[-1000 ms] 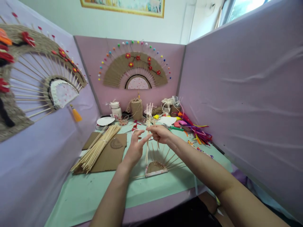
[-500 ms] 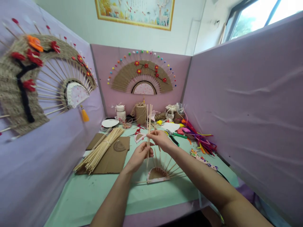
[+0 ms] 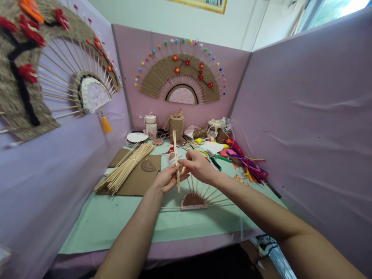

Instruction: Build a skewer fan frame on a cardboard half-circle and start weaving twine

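Observation:
My left hand (image 3: 168, 177) is closed around a few thin bamboo sticks (image 3: 175, 149), which stand nearly upright above the table. Close against it, my right hand (image 3: 200, 166) is pinched, and the pale end of a stick (image 3: 183, 169) shows at its fingertips; how many sticks it holds is hidden. Below both hands lies a half-round cardboard piece (image 3: 192, 199) with a pale patterned border. Bamboo sticks (image 3: 215, 197) fan out from its curved edge, and one stick (image 3: 171, 209) points left from its base.
A bundle of bamboo sticks (image 3: 128, 166) rests on cardboard (image 3: 149, 182) beside a protractor (image 3: 148, 165). Green-handled pliers (image 3: 216, 158) and colourful pipe cleaners (image 3: 252, 166) lie to the right. Twine (image 3: 176, 127) and a white jar (image 3: 150, 124) stand behind. Decorated fans (image 3: 180, 79) hang on the partitions.
The upright sticks have shifted left and now lean slightly in my left hand. My right hand has turned, its fingers curled closer to the left. The view has tilted down.

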### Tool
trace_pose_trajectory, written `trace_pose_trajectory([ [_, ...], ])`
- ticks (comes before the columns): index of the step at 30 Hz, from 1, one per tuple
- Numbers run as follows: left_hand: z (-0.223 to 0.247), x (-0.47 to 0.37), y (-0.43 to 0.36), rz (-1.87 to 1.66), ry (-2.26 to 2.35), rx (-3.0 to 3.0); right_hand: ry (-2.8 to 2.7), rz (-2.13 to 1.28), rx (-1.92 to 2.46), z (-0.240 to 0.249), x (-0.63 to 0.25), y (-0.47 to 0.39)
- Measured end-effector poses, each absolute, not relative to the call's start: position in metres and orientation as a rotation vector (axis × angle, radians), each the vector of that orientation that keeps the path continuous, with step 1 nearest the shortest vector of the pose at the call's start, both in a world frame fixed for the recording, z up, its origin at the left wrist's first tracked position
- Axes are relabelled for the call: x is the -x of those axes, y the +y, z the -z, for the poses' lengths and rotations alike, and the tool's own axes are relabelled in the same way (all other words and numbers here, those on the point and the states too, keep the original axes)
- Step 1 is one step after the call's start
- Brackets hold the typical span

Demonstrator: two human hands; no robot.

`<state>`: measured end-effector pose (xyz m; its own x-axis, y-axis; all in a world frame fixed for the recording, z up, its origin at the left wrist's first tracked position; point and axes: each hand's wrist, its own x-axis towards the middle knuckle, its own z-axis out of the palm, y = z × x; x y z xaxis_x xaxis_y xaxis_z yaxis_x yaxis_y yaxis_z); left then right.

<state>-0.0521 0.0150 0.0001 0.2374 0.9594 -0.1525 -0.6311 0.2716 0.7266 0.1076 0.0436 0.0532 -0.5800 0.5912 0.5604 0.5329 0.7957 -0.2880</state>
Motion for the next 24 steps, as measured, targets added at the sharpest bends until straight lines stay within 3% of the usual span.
trace_pose_trajectory([
  [5,0.005,0.056,0.020,-1.197,0.651,-0.607,-2.485,0.305,0.361,-0.018,-0.109,0.033],
  [9,0.004,0.057,0.018,-1.177,0.655,-0.599,-2.438,0.448,0.321,-0.002,-0.110,0.030],
  [16,0.005,0.052,0.018,-1.390,0.744,-0.734,-2.448,-0.047,0.415,0.002,-0.113,0.031],
  [20,0.006,0.049,0.016,-1.705,0.795,-1.013,-2.197,-0.262,0.646,-0.021,-0.116,0.036],
  [24,0.017,0.049,0.008,-1.684,0.912,-1.274,-2.087,-0.707,0.716,-0.047,-0.105,0.044],
])
